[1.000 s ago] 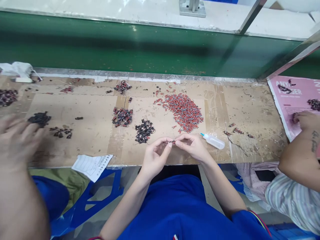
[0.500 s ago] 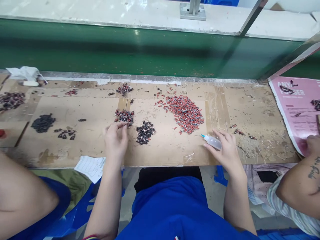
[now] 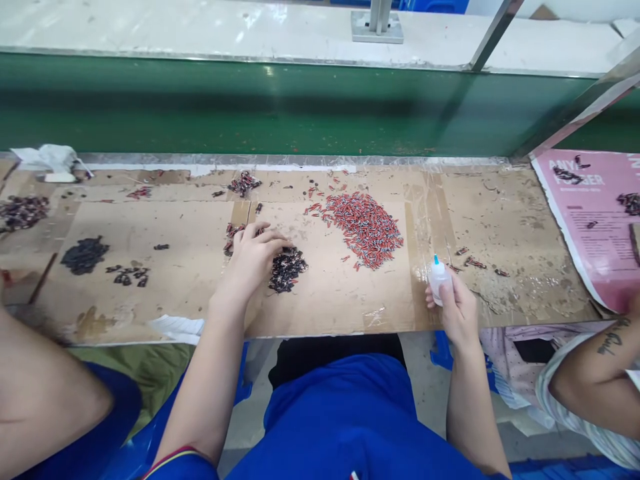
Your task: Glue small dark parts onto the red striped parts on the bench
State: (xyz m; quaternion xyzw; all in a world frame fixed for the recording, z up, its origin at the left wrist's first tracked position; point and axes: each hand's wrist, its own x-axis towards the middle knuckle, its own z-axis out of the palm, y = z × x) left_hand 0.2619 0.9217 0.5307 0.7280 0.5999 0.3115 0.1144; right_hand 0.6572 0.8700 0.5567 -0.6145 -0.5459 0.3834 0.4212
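My right hand [image 3: 455,307] grips a small clear squeeze bottle [image 3: 440,279] with a blue tip, held upright near the front edge of the cardboard-covered bench [image 3: 330,300]. My left hand [image 3: 255,252] reaches out over a pile of small dark parts [image 3: 287,268]. Its fingers are bent down onto the pile's left edge, and whatever they pinch is hidden. A pile of red and black pieces [image 3: 231,235] lies just beyond that hand. Further right lies a large heap of small red parts [image 3: 367,228].
A green conveyor belt [image 3: 280,107] runs along the back. Another person's arm [image 3: 45,393] is at the left, near more dark piles [image 3: 85,253]. A tattooed arm [image 3: 595,373] of a third person is at the right beside a pink sheet [image 3: 590,220]. White paper [image 3: 177,327] hangs off the front edge.
My right hand has picked the squeeze bottle up from lying flat and now holds it upright. My left hand moved right from the red and black pile onto the dark pile.
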